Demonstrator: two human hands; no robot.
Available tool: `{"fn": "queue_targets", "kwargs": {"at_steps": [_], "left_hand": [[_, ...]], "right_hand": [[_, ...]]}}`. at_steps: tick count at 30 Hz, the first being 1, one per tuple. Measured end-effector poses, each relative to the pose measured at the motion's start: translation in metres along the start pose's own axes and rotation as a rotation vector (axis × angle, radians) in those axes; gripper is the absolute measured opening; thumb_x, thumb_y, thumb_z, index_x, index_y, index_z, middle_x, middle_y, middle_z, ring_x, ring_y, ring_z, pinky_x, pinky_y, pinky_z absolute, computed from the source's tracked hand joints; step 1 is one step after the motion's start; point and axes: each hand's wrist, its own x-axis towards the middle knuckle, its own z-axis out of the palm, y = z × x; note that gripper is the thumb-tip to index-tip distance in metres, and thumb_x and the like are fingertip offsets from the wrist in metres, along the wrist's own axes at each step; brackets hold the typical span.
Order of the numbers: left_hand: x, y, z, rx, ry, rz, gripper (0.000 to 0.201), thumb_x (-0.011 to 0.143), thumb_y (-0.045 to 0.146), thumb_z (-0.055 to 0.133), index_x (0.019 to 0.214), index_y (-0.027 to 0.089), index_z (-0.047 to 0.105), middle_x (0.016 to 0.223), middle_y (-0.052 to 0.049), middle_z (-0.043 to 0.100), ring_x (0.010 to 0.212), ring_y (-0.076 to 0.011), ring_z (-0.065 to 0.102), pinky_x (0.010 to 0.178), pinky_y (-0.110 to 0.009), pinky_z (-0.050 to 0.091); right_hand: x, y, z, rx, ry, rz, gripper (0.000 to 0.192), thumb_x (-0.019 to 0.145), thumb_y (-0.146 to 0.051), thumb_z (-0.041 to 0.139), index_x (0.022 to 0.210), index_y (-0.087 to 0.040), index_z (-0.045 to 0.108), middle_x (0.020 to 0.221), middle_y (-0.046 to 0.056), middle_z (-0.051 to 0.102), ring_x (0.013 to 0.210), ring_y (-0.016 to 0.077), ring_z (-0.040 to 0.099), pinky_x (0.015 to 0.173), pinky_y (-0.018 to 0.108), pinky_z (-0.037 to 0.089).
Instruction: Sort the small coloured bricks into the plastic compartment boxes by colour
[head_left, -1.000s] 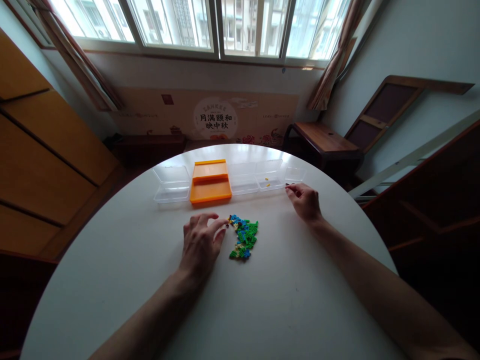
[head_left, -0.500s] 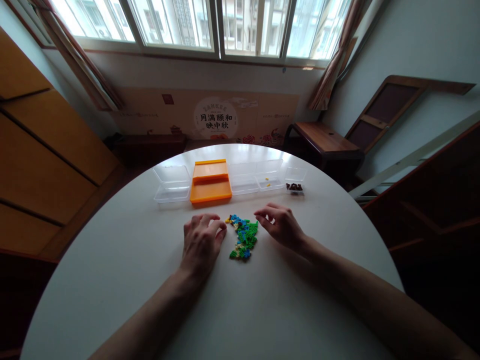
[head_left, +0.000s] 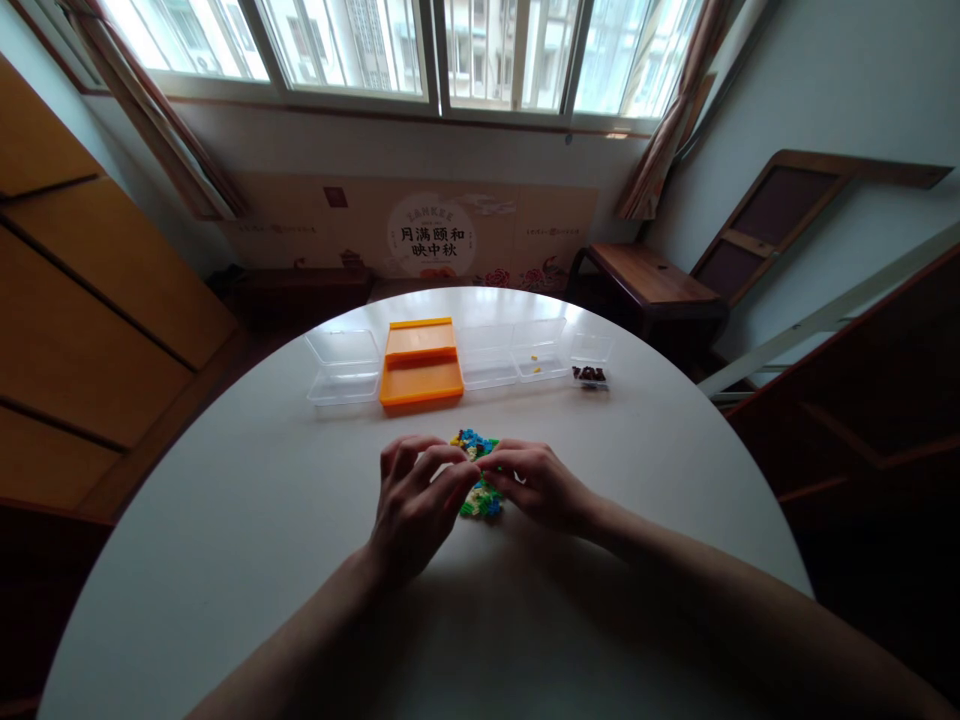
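A loose pile of small toy bricks (head_left: pixel 480 507) in green, blue, yellow and cream lies on the white round table (head_left: pixel 247 520). My left hand (head_left: pixel 421 500) is over the pile's left side, thumb and forefinger pinched. From the right my right hand (head_left: pixel 538 482) reaches in, its fingers also in a pinch. The fingertips of both hands meet above the middle of the pile. Whatever is between them is too small to make out. Part of the pile is hidden behind the fingers.
Beyond the pile stand an orange tray (head_left: pixel 422 382), an open clear box (head_left: pixel 345 385) to its left and clear boxes (head_left: pixel 489 372) to its right. One box holds a few yellow pieces (head_left: pixel 536 369). Dark brown pieces (head_left: pixel 589 376) fill the small box at far right.
My right hand has moved left and nearer to me, over the pile. My left hand has shifted slightly right. Their fingertips, apart before, now meet.
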Motion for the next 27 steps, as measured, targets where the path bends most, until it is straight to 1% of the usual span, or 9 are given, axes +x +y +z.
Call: {"fn": "queue_targets", "kwargs": {"at_steps": [8, 11, 14, 18, 20, 23, 25, 27], "left_hand": [[-0.001, -0.002, 0.003, -0.002, -0.013, -0.004, 0.010, 0.080, 0.016, 0.068, 0.081, 0.024, 0.062, 0.082, 0.001, 0.068, 0.088, -0.0176, 0.057, 0.085, -0.036, 0.040], [-0.001, -0.002, 0.003, 0.000, -0.022, -0.016, 0.011, 0.080, 0.015, 0.068, 0.079, 0.023, 0.061, 0.083, 0.001, 0.068, 0.089, -0.0179, 0.057, 0.085, -0.036, 0.039], [-0.003, -0.003, 0.005, 0.009, -0.020, -0.036, 0.011, 0.080, 0.016, 0.069, 0.076, 0.023, 0.061, 0.083, 0.000, 0.068, 0.089, -0.0183, 0.057, 0.083, -0.036, 0.038], [-0.003, -0.004, 0.006, 0.011, -0.040, -0.059, 0.010, 0.080, 0.020, 0.070, 0.076, 0.023, 0.062, 0.083, 0.000, 0.068, 0.088, -0.0186, 0.057, 0.082, -0.036, 0.037], [-0.002, -0.005, 0.006, 0.011, -0.039, -0.062, 0.010, 0.079, 0.021, 0.070, 0.075, 0.023, 0.061, 0.082, 0.000, 0.068, 0.088, -0.0184, 0.057, 0.082, -0.035, 0.038], [-0.002, -0.004, 0.006, 0.003, -0.044, -0.062, 0.011, 0.080, 0.019, 0.070, 0.075, 0.023, 0.061, 0.082, 0.000, 0.068, 0.088, -0.0184, 0.057, 0.082, -0.035, 0.038], [-0.002, -0.004, 0.006, -0.005, -0.047, -0.061, 0.012, 0.080, 0.018, 0.070, 0.075, 0.022, 0.060, 0.082, 0.000, 0.068, 0.088, -0.0186, 0.057, 0.082, -0.035, 0.038], [-0.002, -0.004, 0.006, -0.012, -0.049, -0.065, 0.012, 0.079, 0.018, 0.070, 0.075, 0.022, 0.060, 0.081, 0.000, 0.067, 0.088, -0.0187, 0.057, 0.082, -0.036, 0.038]], "right_hand": [[-0.001, 0.002, 0.001, 0.039, 0.028, -0.008, 0.018, 0.089, -0.020, 0.055, 0.094, -0.019, 0.072, 0.083, 0.004, 0.067, 0.071, 0.0126, 0.061, 0.068, 0.023, 0.047], [-0.002, 0.002, 0.002, 0.028, 0.040, -0.033, 0.015, 0.089, -0.021, 0.057, 0.092, -0.019, 0.071, 0.083, 0.004, 0.066, 0.071, 0.0127, 0.061, 0.067, 0.023, 0.047], [-0.002, 0.001, 0.003, -0.027, 0.060, -0.076, 0.013, 0.088, -0.024, 0.058, 0.091, -0.020, 0.070, 0.083, 0.004, 0.066, 0.072, 0.0135, 0.061, 0.068, 0.024, 0.047], [-0.002, 0.007, 0.000, -0.166, 0.106, -0.137, 0.011, 0.088, -0.024, 0.059, 0.088, -0.020, 0.069, 0.080, 0.004, 0.066, 0.071, 0.0140, 0.060, 0.069, 0.025, 0.047], [0.000, 0.015, -0.006, -0.242, 0.142, -0.153, 0.011, 0.088, -0.023, 0.059, 0.088, -0.021, 0.069, 0.079, 0.004, 0.067, 0.072, 0.0145, 0.060, 0.069, 0.026, 0.047], [0.005, 0.033, -0.023, -0.331, 0.241, -0.094, 0.012, 0.088, -0.023, 0.058, 0.088, -0.021, 0.070, 0.080, 0.004, 0.067, 0.071, 0.0149, 0.060, 0.070, 0.027, 0.047], [0.008, 0.050, -0.040, -0.379, 0.343, -0.018, 0.013, 0.087, -0.024, 0.058, 0.087, -0.020, 0.071, 0.079, 0.004, 0.066, 0.066, 0.0140, 0.058, 0.068, 0.027, 0.047], [0.010, 0.068, -0.059, -0.427, 0.478, 0.063, 0.015, 0.085, -0.026, 0.059, 0.085, -0.018, 0.071, 0.075, 0.004, 0.066, 0.060, 0.0134, 0.055, 0.067, 0.028, 0.047]]}}
